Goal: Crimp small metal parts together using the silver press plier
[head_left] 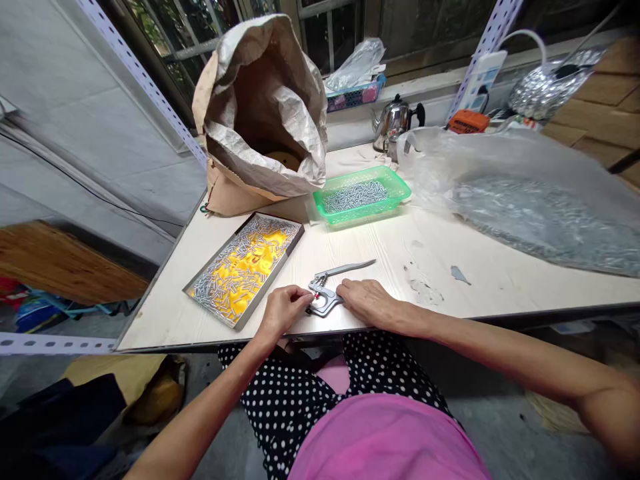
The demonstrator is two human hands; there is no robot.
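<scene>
Grey hand pliers (327, 300) with a C-shaped jaw and a coil spring lie near the table's front edge. Their upper handle (350, 267) sticks out to the right, apart from the lower one. My right hand (367, 301) is closed over the lower handle, which it mostly hides. At the jaw's left side, the fingers of my left hand (286, 308) are pinched together. A small red spot shows by those fingertips; whatever they hold is too small to make out. Left of my left hand lies a shallow tray (295, 241) with many small metal pins on a yellow bottom.
A green plastic basket (363, 212) of similar metal pieces stands farther back. Behind the tray is a large open paper sack (220, 190). A clear plastic bag of metal parts (550, 207) covers the table's right side. A steel kettle (397, 120) stands by the window.
</scene>
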